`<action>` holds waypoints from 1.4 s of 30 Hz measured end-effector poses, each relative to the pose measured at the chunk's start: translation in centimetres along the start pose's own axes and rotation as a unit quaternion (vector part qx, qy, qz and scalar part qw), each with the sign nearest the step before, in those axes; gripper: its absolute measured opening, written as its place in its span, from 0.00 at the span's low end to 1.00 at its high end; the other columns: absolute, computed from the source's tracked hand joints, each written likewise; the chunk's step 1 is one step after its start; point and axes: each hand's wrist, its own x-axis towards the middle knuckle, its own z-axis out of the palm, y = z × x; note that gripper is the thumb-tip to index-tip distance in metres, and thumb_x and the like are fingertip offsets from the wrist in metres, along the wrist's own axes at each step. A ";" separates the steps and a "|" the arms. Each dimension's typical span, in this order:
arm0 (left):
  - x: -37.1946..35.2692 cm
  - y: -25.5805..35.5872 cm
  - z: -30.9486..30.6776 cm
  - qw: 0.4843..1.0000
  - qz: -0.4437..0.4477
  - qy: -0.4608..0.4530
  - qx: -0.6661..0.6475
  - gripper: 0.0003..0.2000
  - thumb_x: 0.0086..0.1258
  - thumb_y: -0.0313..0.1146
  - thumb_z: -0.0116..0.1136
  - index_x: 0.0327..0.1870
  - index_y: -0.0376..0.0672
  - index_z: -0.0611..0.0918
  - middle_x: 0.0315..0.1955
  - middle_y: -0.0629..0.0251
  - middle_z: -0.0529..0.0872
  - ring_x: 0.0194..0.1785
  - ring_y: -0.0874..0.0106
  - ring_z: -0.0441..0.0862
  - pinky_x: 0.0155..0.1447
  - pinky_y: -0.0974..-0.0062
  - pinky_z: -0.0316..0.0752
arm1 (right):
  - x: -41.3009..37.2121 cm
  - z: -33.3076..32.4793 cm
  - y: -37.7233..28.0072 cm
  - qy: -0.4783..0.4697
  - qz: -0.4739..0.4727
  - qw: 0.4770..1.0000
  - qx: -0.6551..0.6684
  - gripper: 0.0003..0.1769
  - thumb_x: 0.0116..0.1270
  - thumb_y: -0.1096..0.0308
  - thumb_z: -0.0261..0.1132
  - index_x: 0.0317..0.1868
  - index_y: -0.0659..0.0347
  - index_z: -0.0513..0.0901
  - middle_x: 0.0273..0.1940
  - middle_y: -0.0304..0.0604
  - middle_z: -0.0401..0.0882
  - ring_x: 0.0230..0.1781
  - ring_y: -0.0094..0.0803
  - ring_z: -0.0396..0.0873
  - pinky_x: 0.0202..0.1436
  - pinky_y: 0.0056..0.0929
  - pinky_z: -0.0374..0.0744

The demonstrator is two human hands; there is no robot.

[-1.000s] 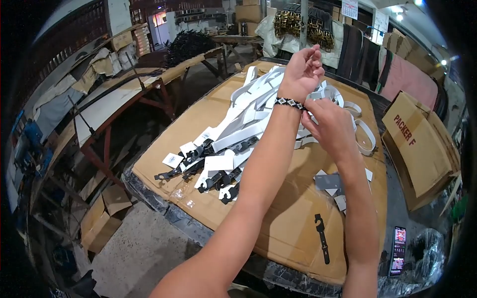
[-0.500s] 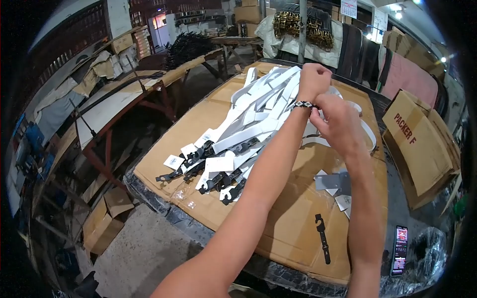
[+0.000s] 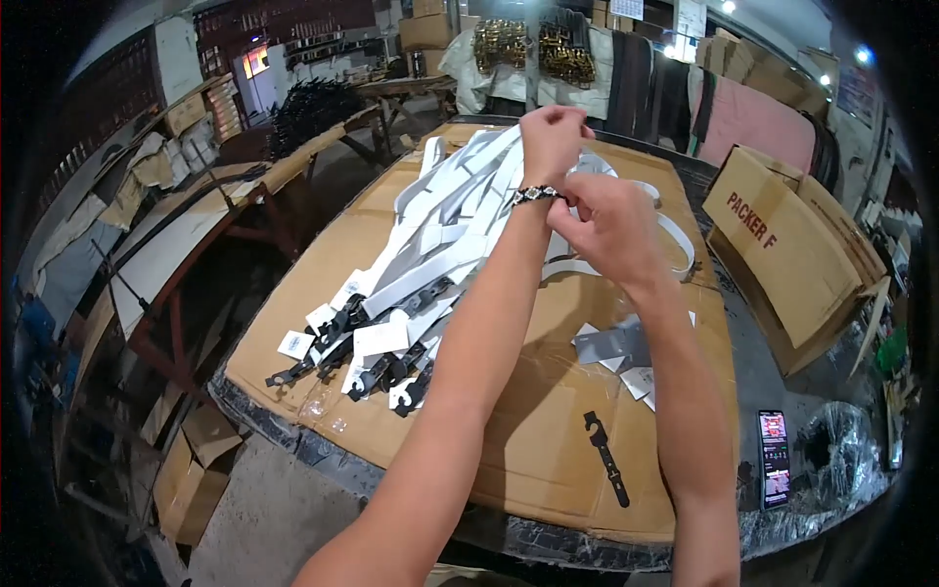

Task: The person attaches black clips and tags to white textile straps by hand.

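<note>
My left hand [image 3: 553, 142] is raised over the far part of a pile of white belts [image 3: 460, 210]. Its fingers are curled closed, and whatever they may hold is hidden. A black-and-white bracelet [image 3: 536, 194] circles that wrist. Close beside the bracelet is my right hand [image 3: 614, 227], with thumb and fingers bent together; I cannot make out what is between them. Black plastic hangers [image 3: 342, 323] and white tags [image 3: 380, 338] are on the near ends of the belts. One loose black hanger [image 3: 606, 460] lies nearer to me.
Cardboard [image 3: 528, 470] covers the table. Grey and white cards [image 3: 602, 346] lie partly behind my right forearm. A lit phone [image 3: 774, 460] and clear plastic wrap [image 3: 846, 455] sit at the right edge. A large carton [image 3: 778, 254] stands at the right, and another table [image 3: 176, 259] at the left.
The whole view has shifted, so the table and pile appear further left. Both hands stay close together above the belts, the right still by the left wrist.
</note>
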 end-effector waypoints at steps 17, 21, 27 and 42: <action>-0.1 -1.6 -1.8 0.946 0.190 -0.089 0.246 0.08 0.74 0.31 0.63 0.44 0.35 0.85 0.33 0.64 0.87 0.34 0.75 0.83 0.38 0.73 0.80 | 1.1 -2.6 -1.5 0.002 -0.107 0.994 0.017 0.10 0.61 0.68 0.72 0.41 0.62 0.84 0.42 0.47 0.80 0.44 0.42 0.80 0.48 0.39 0.79; 0.2 -4.4 -1.4 0.906 0.378 -0.061 0.183 0.11 0.64 0.37 0.63 0.31 0.36 0.82 0.30 0.54 0.86 0.36 0.54 0.84 0.41 0.62 0.78 | 0.7 -1.6 -1.6 0.001 -0.132 0.991 -0.032 0.11 0.61 0.67 0.73 0.39 0.64 0.83 0.45 0.49 0.77 0.51 0.49 0.78 0.54 0.44 0.79; -1.2 -4.0 -0.8 0.913 0.292 -0.101 0.265 0.11 0.61 0.39 0.63 0.27 0.39 0.82 0.28 0.52 0.85 0.36 0.50 0.84 0.38 0.58 0.76 | 0.8 -1.1 -1.0 0.037 -0.125 0.989 -0.075 0.09 0.63 0.68 0.71 0.39 0.65 0.84 0.43 0.47 0.79 0.50 0.48 0.79 0.54 0.43 0.80; -1.3 -7.3 -1.7 0.915 0.292 -0.165 0.223 0.11 0.69 0.37 0.62 0.47 0.42 0.79 0.43 0.62 0.80 0.50 0.65 0.79 0.56 0.67 0.75 | 0.4 -1.4 -1.1 -0.007 -0.135 0.989 -0.063 0.06 0.62 0.67 0.72 0.37 0.59 0.89 0.52 0.44 0.81 0.59 0.43 0.74 0.65 0.40 0.72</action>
